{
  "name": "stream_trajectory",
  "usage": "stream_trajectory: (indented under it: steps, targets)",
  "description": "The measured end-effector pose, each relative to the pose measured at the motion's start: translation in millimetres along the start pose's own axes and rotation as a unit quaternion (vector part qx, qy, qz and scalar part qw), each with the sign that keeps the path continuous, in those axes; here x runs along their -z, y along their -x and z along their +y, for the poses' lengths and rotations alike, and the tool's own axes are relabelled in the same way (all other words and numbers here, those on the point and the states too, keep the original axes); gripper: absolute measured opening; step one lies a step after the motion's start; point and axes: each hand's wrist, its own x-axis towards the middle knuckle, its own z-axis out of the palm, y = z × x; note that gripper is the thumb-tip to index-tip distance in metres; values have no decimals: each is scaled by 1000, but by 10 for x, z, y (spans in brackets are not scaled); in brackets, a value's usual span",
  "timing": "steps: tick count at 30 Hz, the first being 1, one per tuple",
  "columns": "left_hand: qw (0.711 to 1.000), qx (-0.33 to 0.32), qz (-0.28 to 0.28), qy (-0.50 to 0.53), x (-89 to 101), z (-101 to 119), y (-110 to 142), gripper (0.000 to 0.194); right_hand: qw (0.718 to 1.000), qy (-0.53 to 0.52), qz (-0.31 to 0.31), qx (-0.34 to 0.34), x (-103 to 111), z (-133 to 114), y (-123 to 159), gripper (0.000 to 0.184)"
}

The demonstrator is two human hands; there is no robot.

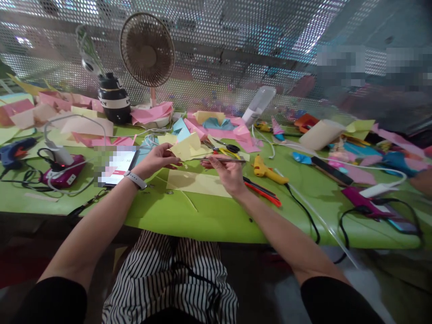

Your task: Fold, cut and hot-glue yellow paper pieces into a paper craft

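Over the middle of the green table, my left hand (158, 158), with a pale band at the wrist, pinches a piece of yellow paper (186, 147). My right hand (227, 171) is closed around a slim, dark, straight tool (232, 160), whose thin tip points left at the paper; its exact kind is hard to make out. Beneath both hands lies a flat yellow paper strip (197, 182), and a thin yellow sliver (189, 201) rests nearer the edge. Scissors (232, 147) with dark and yellow handles lie just behind my right hand.
Right of my hands are a red-and-black cutter (265, 192) and a yellow glue gun (268, 171) with its cord. A phone (118, 166) and purple power strip (64, 171) are at left. Behind stand a fan (147, 49), a black jar (114, 99) and coloured paper scraps.
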Motion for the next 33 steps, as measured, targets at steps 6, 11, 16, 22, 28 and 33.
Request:
stream_trajectory:
  steps: [6, 11, 16, 22, 28, 33]
  targets:
    - [999, 20, -26, 22, -95, 14, 12, 35, 1000, 6, -12, 24, -66, -71, 64, 38]
    - [998, 23, -33, 39, -122, 2, 15, 32, 999, 26, -21, 37, -80, -92, 75, 36]
    - [999, 33, -12, 34, -132, -14, 14, 35, 998, 31, -39, 40, -77, -76, 96, 33]
    - [999, 29, -20, 27, -124, -25, 14, 34, 996, 41, -50, 53, -47, -34, 125, 30]
    - [999, 17, -21, 36, -118, 6, 27, 33, 1000, -20, 0, 21, -66, -112, 94, 37]
    - [999, 14, -12, 33, -126, 28, 36, 35, 997, -62, 27, -35, -51, -98, 61, 38]
